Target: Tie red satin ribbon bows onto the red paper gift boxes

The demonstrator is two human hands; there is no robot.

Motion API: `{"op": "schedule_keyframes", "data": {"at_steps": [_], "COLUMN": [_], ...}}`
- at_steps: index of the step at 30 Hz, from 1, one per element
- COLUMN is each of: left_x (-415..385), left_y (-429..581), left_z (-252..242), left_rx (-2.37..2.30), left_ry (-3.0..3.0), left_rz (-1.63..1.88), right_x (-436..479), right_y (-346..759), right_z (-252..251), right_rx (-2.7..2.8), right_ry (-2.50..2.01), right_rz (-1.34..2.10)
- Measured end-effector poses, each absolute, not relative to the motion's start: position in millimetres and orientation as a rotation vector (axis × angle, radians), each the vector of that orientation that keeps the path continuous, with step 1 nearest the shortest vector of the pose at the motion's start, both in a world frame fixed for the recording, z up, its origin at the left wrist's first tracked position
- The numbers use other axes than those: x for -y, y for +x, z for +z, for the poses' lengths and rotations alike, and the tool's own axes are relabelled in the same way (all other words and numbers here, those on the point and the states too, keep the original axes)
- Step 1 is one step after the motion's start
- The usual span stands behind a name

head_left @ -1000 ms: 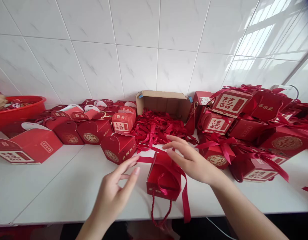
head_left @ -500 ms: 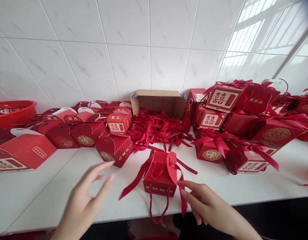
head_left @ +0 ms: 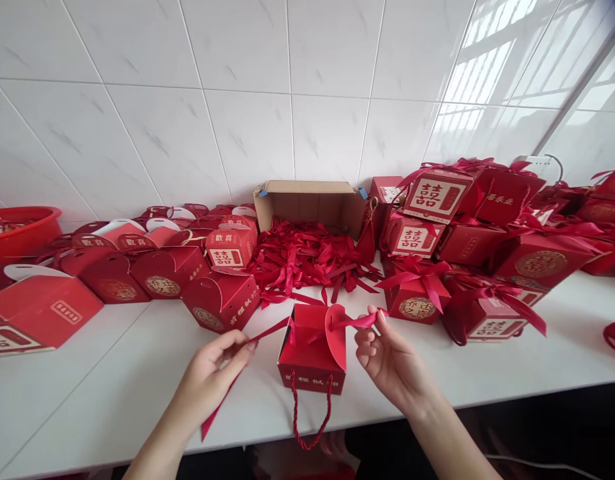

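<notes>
Near the front edge of the white table (head_left: 137, 380), a red box (head_left: 314, 380) stands upright between the two hands, and its twisted rope handle (head_left: 311, 445) hangs over the edge. A red ribbon (head_left: 273, 329) comes out on both sides of the box's top. The left hand (head_left: 214, 367) is pinching one side of this ribbon between thumb and fingers, and the loose end hangs below the hand. The right hand (head_left: 390, 363) is grasping the other side with its fingertips, slightly above the table. Neither hand is touching the box itself. Behind the box lies a heap of ribbons (head_left: 307, 260), in front of an open carton (head_left: 312, 208). At the right, decorated boxes (head_left: 440, 197) are piled up.
</notes>
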State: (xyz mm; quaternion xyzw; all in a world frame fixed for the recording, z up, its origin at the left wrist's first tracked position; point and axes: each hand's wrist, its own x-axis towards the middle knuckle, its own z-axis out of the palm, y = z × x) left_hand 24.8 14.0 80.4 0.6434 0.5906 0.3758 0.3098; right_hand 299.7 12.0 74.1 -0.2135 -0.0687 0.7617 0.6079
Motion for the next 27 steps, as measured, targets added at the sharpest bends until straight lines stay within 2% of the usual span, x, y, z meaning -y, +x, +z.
{"op": "schedule_keyframes", "data": {"at_steps": [4, 8, 17, 22, 24, 27], "left_x": [-10.5, -3.3, 13.0, 36.5, 34.7, 20.4], "left_y": [0.2, -8.0, 6.8, 52.4, 62.6, 61.6], "left_z": [72.4, 60.9, 48.4, 59.0, 59.4, 59.7], "left_rx": [-1.856, -1.907, -2.277, -1.688, -1.661, -1.687], "left_ry": [1.967, 2.072, 2.123, 1.850, 1.707, 1.568], "left_rz": [1.098, 0.992, 1.077, 0.887, 0.877, 1.066], "right_x": [-16.8, -15.5, -6.9, -1.2, -0.5, 0.2], "right_y": [308.3, 310.8, 301.0, 296.9, 298.0, 302.4], "right_z": [76.2, 64.9, 44.4, 43.7, 44.1, 44.5], "right_rx": [0.132, 0.158, -0.026, -0.095, -0.103, -0.075], "right_ry": [-0.519, -0.585, -0.639, -0.550, -0.555, -0.565], "right_rz": [1.603, 1.537, 1.614, 1.637, 1.601, 1.545]}}
